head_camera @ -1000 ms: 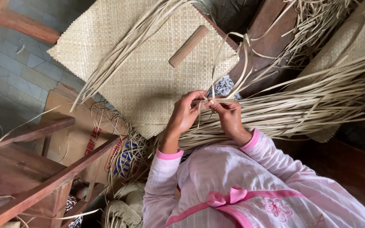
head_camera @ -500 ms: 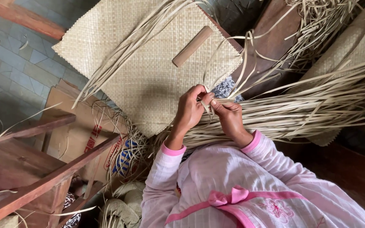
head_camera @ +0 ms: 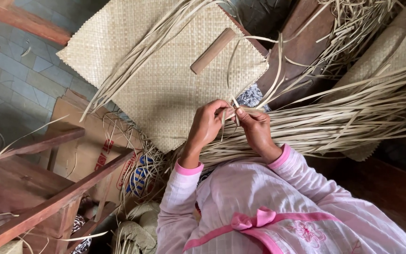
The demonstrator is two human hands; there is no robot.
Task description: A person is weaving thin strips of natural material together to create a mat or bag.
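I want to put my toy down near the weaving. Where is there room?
The grey tiled floor left of the woven mat is bare. The mat's middle, between the wooden stick and loose strips, is open. Near both hands and the strip bundle it's crowded.

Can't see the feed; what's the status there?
Both hands, left hand and right hand, pinching pale straw strips at woven mat edge. Wooden roller rests on mat, clear.
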